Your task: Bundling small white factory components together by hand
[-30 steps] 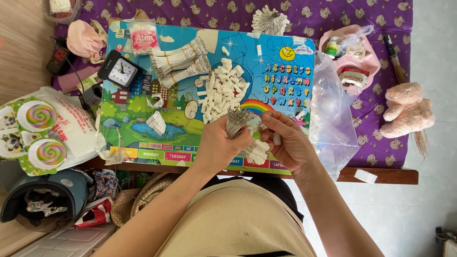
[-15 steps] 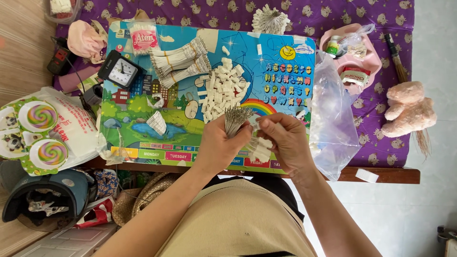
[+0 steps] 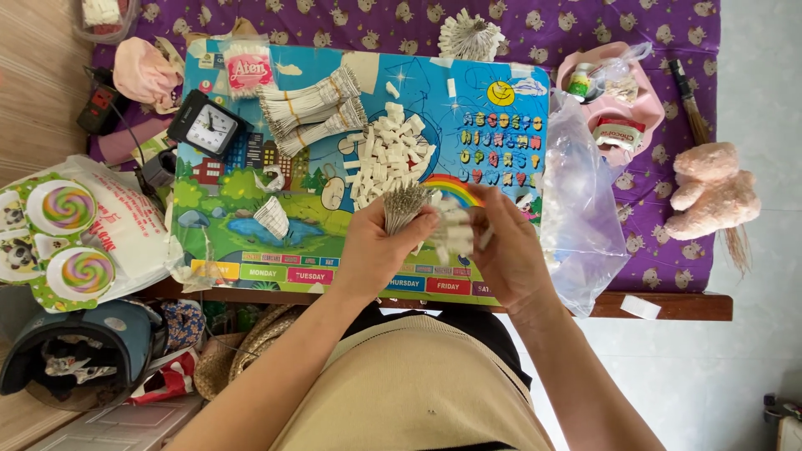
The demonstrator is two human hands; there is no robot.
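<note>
The left hand (image 3: 376, 250) at frame centre covers the lower ends of the thin grey bundle of string loops (image 3: 403, 205), so the grip itself is hidden. The right hand (image 3: 505, 255) hides most of the small white paper tags (image 3: 455, 232); their number cannot be told. In the upper left corner, the clear plastic tub (image 3: 98, 15) is cut off by the top edge.

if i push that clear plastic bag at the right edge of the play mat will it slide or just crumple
Probably crumple: the clear plastic bag looks thin and wrinkled, so floppy. It seems nearly empty, so light and easily shifted. Its lower end droops past the table edge, so a push may tip it off.
</note>
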